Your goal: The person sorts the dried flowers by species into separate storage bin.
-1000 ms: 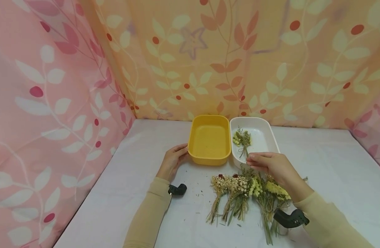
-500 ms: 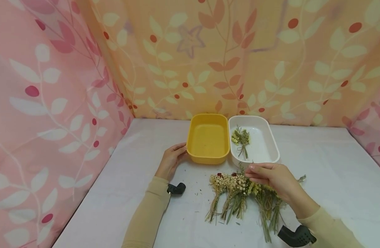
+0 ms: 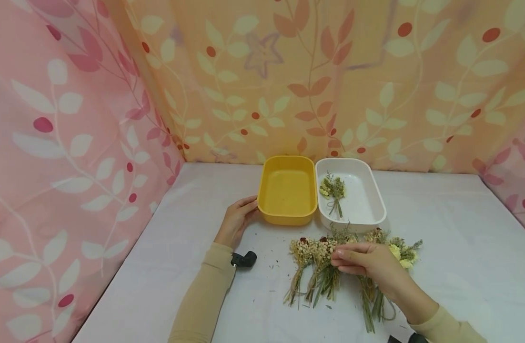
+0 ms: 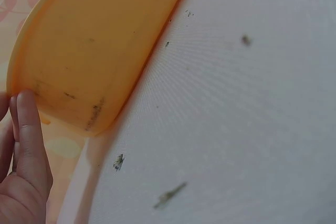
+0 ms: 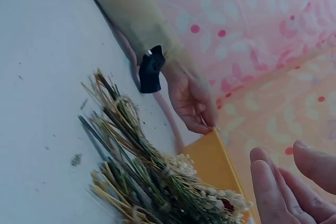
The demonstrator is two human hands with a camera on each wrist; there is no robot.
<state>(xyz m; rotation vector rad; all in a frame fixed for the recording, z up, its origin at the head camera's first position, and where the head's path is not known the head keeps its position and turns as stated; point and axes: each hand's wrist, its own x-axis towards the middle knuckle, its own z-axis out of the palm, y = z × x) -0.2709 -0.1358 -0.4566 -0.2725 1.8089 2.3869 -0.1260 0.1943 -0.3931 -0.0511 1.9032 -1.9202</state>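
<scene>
My left hand (image 3: 236,221) rests against the left side of a yellow plastic bin (image 3: 288,220); in the left wrist view its fingers (image 4: 29,129) lie fairly straight along the bin's wall. To the right stands a white bin (image 3: 363,195) with a small dried flower bouquet (image 3: 336,191) in it. My right hand (image 3: 376,267) hovers over a row of tied dried flower bouquets (image 3: 303,257) on the table. In the right wrist view, thumb and fingers are apart with nothing between them, close to the bouquets (image 5: 157,177). Part of the row is hidden under the hand.
The table has a white cloth (image 3: 194,205), with bits of stem and leaf scattered near the bouquets. Behind both bins hangs an orange leaf-patterned curtain (image 3: 271,95). A pink one (image 3: 82,157) closes off the left side.
The right hand has let go of the bouquet, which now lies in the white bin. It has drawn back towards me, over the row of bouquets. The left hand stays at the yellow bin.
</scene>
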